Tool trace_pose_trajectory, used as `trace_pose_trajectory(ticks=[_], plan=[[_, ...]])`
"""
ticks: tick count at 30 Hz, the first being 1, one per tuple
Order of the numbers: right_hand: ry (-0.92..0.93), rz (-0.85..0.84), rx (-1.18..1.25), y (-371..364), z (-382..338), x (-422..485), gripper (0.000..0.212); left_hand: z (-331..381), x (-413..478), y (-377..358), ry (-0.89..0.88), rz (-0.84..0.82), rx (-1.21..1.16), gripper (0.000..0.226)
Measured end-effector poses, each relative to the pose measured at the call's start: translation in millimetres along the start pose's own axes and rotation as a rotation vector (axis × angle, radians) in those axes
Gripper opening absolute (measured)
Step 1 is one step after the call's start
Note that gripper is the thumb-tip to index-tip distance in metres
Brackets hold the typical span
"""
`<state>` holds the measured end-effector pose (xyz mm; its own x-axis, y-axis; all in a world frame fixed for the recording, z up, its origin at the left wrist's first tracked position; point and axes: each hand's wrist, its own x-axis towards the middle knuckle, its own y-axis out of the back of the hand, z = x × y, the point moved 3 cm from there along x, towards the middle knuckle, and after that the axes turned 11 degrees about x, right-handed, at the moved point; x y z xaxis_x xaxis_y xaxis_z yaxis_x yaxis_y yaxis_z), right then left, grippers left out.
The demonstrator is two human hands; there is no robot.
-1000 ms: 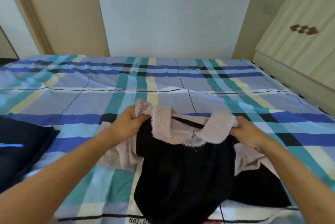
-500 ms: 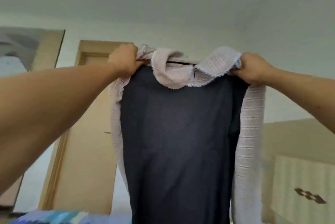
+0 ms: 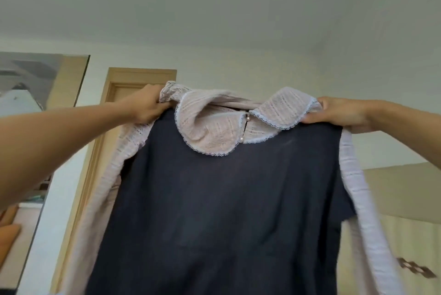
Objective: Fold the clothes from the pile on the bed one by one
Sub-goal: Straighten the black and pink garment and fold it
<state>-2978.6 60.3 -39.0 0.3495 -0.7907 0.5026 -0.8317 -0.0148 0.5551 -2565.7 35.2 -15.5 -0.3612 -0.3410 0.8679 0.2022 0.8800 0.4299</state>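
Dark dress (image 3: 222,211) with pink lace collar (image 3: 214,127) hangs between and below both hands. Left hand (image 3: 149,109) and right hand (image 3: 338,113) each grip a shoulder, fingers curled. Its length runs straight down, collar uppermost.

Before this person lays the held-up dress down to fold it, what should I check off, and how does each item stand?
1. Grip of left hand on dress shoulder: ok.
2. Grip of right hand on the other shoulder: ok.
3. The dress hangs spread, untwisted: ok.
4. The collar lies flat: not ok, one side is bunched.
5. Landing spot on the bed: cannot tell, out of view.
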Motion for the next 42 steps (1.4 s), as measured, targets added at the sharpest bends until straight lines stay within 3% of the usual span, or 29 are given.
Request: trace_pose_trajectory(ticks=[6, 11, 13, 15, 16, 18, 19, 21, 23, 26, 29, 31, 34, 38, 40, 42], plan=[[-0.086, -0.098, 0.094, -12, 37, -21, 0.104, 5, -37, -29, -0.108, -0.217, -0.184, 0.050], [-0.272, -0.449, 0.044, -48, 155, -26, 0.085, 26, -129, -92, -0.081, -0.835, -0.450, 0.056], [-0.383, -0.584, -0.051, -89, 210, -22, 0.076, 35, -170, -140, -0.078, -1.089, -0.484, 0.045], [-0.454, -0.563, -0.195, -134, 261, 0, 0.048, 30, -198, -207, -0.092, -1.199, -0.401, 0.027], [-0.454, -0.475, -0.279, -153, 289, 23, 0.037, 22, -204, -243, -0.034, -1.190, -0.281, 0.022], [-0.390, -0.177, -0.506, -187, 322, 64, 0.039, 9, -197, -293, 0.178, -0.995, 0.032, 0.028], [-0.359, -0.065, -0.603, -206, 329, 78, 0.057, 8, -191, -312, 0.260, -0.873, 0.186, 0.041], [-0.401, -0.022, -0.579, -245, 348, 88, 0.097, 15, -190, -345, 0.416, -0.805, 0.354, 0.077], [-0.358, -0.113, -0.475, -285, 362, 72, 0.103, 51, -206, -370, 0.333, -0.809, 0.274, 0.085], [-0.386, -0.276, -0.363, -341, 405, 1, 0.097, 118, -296, -385, 0.160, -0.963, -0.009, 0.071], [-0.616, -0.363, -0.073, -378, 473, -106, 0.088, 151, -436, -388, 0.322, -1.273, -0.226, 0.067], [-0.794, -0.366, -0.025, -405, 510, -189, 0.100, 155, -535, -385, 0.517, -1.400, -0.211, 0.079], [-0.892, -0.185, -0.052, -427, 540, -271, 0.120, 150, -621, -375, 0.765, -1.383, -0.094, 0.109], [-0.948, -0.009, -0.062, -444, 528, -282, 0.125, 165, -639, -355, 0.797, -1.383, -0.138, 0.144], [-0.927, 0.030, -0.022, -455, 522, -273, 0.123, 171, -637, -354, 0.740, -1.318, -0.216, 0.138], [-0.887, 0.003, 0.040, -467, 510, -267, 0.101, 177, -634, -353, 0.672, -1.253, -0.289, 0.110]])
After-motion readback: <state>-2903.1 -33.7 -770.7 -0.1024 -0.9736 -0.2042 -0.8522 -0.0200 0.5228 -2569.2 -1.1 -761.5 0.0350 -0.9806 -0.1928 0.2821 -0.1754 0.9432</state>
